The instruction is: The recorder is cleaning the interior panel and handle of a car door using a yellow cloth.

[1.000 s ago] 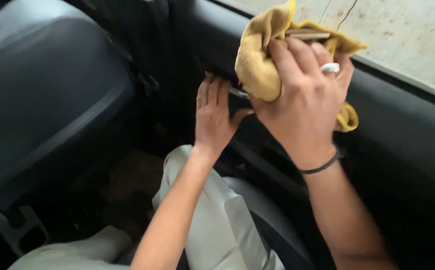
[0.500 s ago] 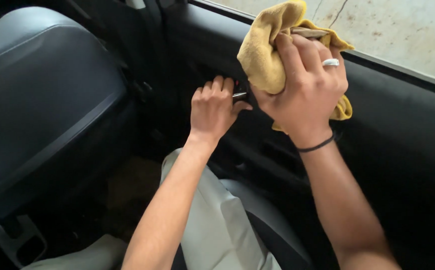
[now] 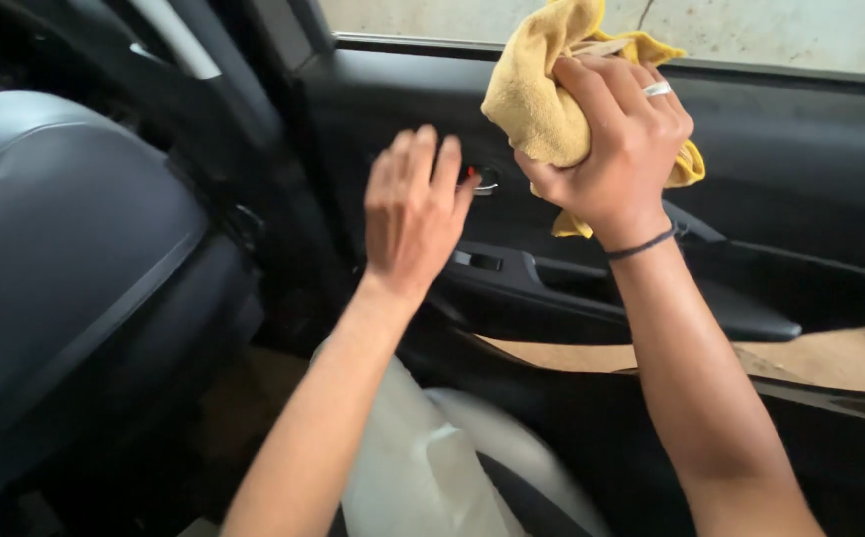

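Head view: right hand (image 3: 616,149) fingers bunch yellow cloth (image 3: 537,94); left hand (image 3: 413,214) fingers loosely extended at door handle (image 3: 482,180); best keep cloth flat on door panel (image 3: 800,149).

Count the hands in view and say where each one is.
2. The left hand is open, fingertips at the door handle on the black door panel. The right hand is closed on a yellow cloth pressed against the panel just under the window.
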